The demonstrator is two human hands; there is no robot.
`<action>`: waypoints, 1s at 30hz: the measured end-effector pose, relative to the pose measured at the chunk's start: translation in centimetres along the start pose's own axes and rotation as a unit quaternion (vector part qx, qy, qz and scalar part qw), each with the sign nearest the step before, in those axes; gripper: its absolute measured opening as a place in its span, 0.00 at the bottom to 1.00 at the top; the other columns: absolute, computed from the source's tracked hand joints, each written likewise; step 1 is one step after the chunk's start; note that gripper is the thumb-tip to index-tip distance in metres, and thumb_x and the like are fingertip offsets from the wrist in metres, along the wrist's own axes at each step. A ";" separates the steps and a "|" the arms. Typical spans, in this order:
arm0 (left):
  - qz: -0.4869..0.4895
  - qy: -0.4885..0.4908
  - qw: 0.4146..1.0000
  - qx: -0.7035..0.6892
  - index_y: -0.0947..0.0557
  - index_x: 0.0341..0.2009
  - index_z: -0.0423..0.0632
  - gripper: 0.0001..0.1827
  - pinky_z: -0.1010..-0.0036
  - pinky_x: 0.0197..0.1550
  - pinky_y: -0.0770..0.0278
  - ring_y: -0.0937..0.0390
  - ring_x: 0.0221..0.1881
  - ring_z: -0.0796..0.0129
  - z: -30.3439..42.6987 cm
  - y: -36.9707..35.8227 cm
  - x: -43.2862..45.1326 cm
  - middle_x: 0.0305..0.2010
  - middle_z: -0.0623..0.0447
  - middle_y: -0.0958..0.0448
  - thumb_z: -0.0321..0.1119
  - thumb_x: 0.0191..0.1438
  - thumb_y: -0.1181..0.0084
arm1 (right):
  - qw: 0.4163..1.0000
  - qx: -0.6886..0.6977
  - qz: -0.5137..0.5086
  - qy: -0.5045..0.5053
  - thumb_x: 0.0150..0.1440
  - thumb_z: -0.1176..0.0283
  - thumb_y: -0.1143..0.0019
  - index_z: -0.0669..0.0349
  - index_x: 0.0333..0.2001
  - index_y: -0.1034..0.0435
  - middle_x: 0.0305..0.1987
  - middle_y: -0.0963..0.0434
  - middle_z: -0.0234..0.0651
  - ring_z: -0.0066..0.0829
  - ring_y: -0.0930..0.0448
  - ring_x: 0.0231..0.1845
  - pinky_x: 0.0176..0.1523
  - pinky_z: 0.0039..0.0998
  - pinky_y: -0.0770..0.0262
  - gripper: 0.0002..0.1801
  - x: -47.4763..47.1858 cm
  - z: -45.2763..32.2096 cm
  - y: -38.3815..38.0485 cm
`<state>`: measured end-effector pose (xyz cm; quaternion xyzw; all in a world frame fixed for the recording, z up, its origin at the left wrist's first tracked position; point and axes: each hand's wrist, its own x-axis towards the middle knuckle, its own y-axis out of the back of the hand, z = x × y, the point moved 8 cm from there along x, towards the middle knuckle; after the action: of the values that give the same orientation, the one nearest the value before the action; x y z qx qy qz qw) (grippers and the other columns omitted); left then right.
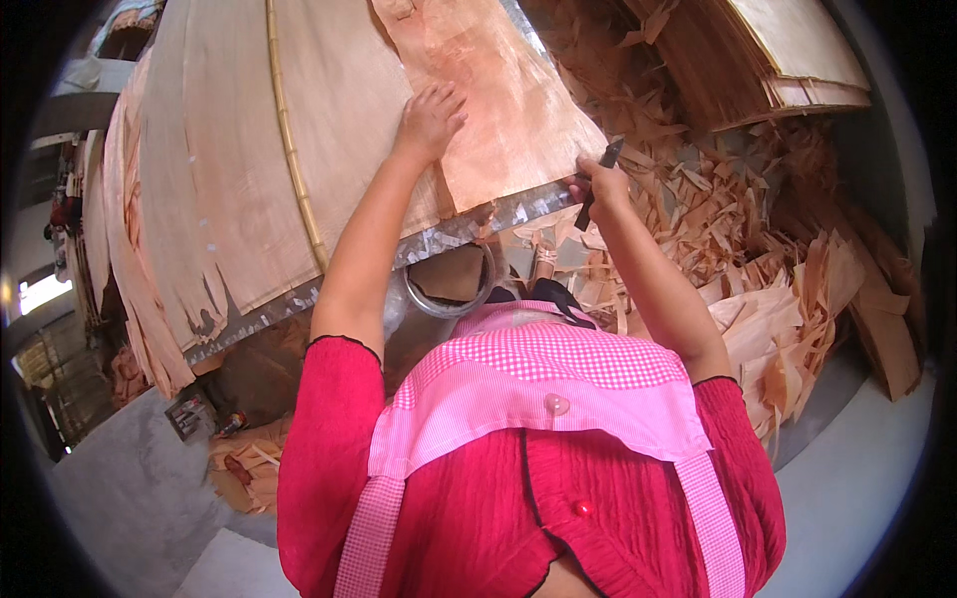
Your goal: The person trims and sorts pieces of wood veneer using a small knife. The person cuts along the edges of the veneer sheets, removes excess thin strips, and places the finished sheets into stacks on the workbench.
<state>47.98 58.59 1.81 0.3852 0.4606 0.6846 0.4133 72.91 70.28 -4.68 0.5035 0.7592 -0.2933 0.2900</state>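
Observation:
A reddish wood veneer sheet [516,105] lies over paler veneer sheets [359,134] on the table. My left hand [435,119] rests palm down on the left edge of the reddish sheet, fingers slightly apart and holding nothing. At that sheet's near right corner, my right hand [607,185] grips a dark, flat, knife-like tool [613,152] with a slanted tip. Fingers of the same hand touch the sheet's corner; whether they also pinch it is unclear. A jointed bamboo strip [288,142] runs lengthwise across the pale sheets, left of my left arm.
The table's worn near edge [434,241] crosses before me. Below it stands a round bucket [487,278] with something brown inside. Veneer scraps [695,217] cover the floor at right, beside a tall veneer stack [792,60]. Torn veneer strips [127,224] hang off the table's left side.

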 end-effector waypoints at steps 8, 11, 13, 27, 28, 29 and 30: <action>0.003 0.055 0.997 0.062 0.39 0.57 0.46 0.36 0.56 0.63 0.60 0.57 0.65 0.49 0.8 -1.4 -1.5 0.64 0.43 0.51 0.56 0.50 0.55 | 0.981 -0.113 -0.033 0.157 0.55 0.71 0.53 0.65 0.37 0.34 0.22 0.26 0.34 0.19 0.29 0.15 0.17 0.17 0.39 0.09 -5.6 -0.2 0.4; 0.037 0.033 0.997 0.060 0.39 0.57 0.45 0.37 0.56 0.63 0.60 0.57 0.65 0.49 1.2 -1.5 -1.6 0.64 0.43 0.51 0.57 0.50 0.54 | 0.905 -0.263 -0.156 0.297 0.51 0.71 0.47 0.57 0.41 0.29 0.39 0.25 0.34 0.25 0.23 0.27 0.25 0.22 0.29 0.13 -9.2 0.0 -5.8; 0.035 0.033 0.997 0.060 0.39 0.57 0.44 0.37 0.55 0.63 0.60 0.57 0.65 0.49 1.1 -1.2 -1.5 0.64 0.43 0.51 0.56 0.50 0.54 | 0.796 -0.413 -0.143 0.419 0.46 0.70 0.43 0.48 0.42 0.27 0.52 0.30 0.31 0.31 0.22 0.39 0.37 0.27 0.26 0.16 -10.3 -0.7 -9.6; 0.015 -0.027 0.999 -0.017 0.31 0.53 0.55 0.27 0.55 0.62 0.56 0.53 0.64 0.50 1.0 -0.3 -4.8 0.62 0.47 0.44 0.51 0.50 0.53 | 0.742 -0.541 -0.080 0.386 0.44 0.66 0.42 0.43 0.43 0.27 0.57 0.35 0.31 0.33 0.26 0.47 0.45 0.30 0.29 0.19 -9.0 1.7 -11.6; 0.016 -0.028 0.999 -0.021 0.31 0.53 0.55 0.27 0.55 0.62 0.56 0.53 0.64 0.50 0.9 -0.4 -4.9 0.62 0.47 0.45 0.52 0.50 0.53 | 0.753 -0.538 -0.080 0.371 0.43 0.66 0.42 0.42 0.43 0.27 0.57 0.35 0.31 0.33 0.26 0.46 0.44 0.30 0.28 0.18 -9.0 1.7 -11.6; 0.000 -0.023 1.000 -0.016 0.31 0.53 0.55 0.27 0.54 0.62 0.56 0.52 0.64 0.49 0.7 -0.8 -4.8 0.62 0.46 0.44 0.52 0.50 0.53 | 0.744 -0.542 -0.085 0.381 0.45 0.67 0.43 0.45 0.44 0.28 0.56 0.34 0.33 0.33 0.25 0.45 0.43 0.29 0.28 0.19 -9.0 1.8 -11.8; -0.017 -0.021 1.000 -0.011 0.31 0.53 0.54 0.27 0.53 0.61 0.55 0.52 0.63 0.48 0.5 -0.9 -4.6 0.62 0.45 0.44 0.52 0.50 0.53 | 0.738 -0.543 -0.088 0.391 0.46 0.67 0.43 0.47 0.45 0.29 0.55 0.32 0.35 0.32 0.24 0.44 0.41 0.28 0.27 0.19 -8.7 2.1 -11.7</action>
<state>50.33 54.68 0.48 0.3871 0.4510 0.6741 0.4386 65.09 59.79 2.16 0.2614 0.8772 0.3675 0.1649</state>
